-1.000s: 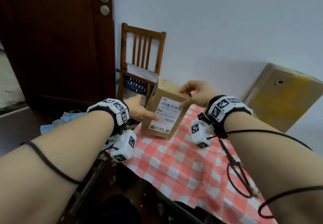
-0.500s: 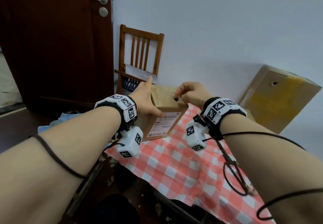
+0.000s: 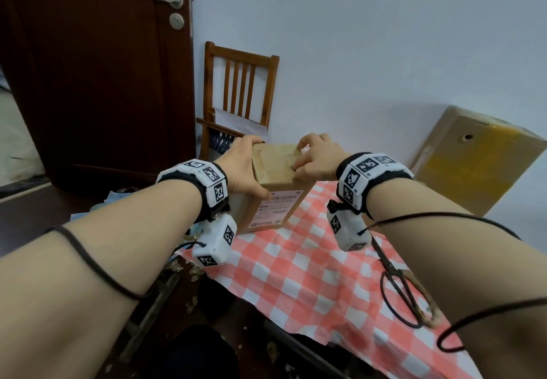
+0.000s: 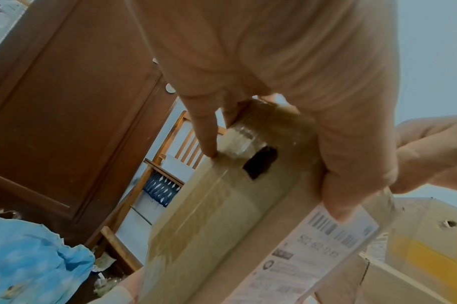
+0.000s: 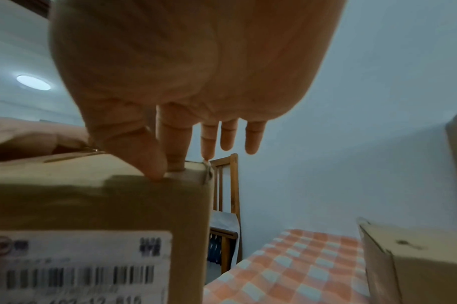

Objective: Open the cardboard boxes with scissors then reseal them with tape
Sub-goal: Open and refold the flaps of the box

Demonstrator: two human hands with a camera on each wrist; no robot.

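A small cardboard box point(image 3: 273, 176) stands on the red-and-white checked tablecloth point(image 3: 310, 275), its white shipping label point(image 3: 276, 208) facing me. My left hand point(image 3: 244, 168) grips its left side, thumb point(image 4: 336, 197) on the label's top edge and fingers over the taped far corner. My right hand point(image 3: 310, 158) sits on the box top, thumb and forefinger point(image 5: 158, 164) pinching at the top right edge while the other fingers stick out. A dark hole point(image 4: 261, 164) shows in the box's taped side. Black scissors point(image 3: 399, 287) lie on the cloth under my right forearm.
A large cardboard box point(image 3: 479, 171) with yellow tape leans on the wall at the right. Another box corner point(image 5: 417, 259) stands on the cloth to the right. Behind the table are a wooden chair point(image 3: 239, 94) and a dark door point(image 3: 97, 68). Blue cloth point(image 4: 32, 259) lies on the floor.
The box was held tilted with its label up; now it stands upright on the cloth. My left hand shifted round its left side, and my right hand settled on top.
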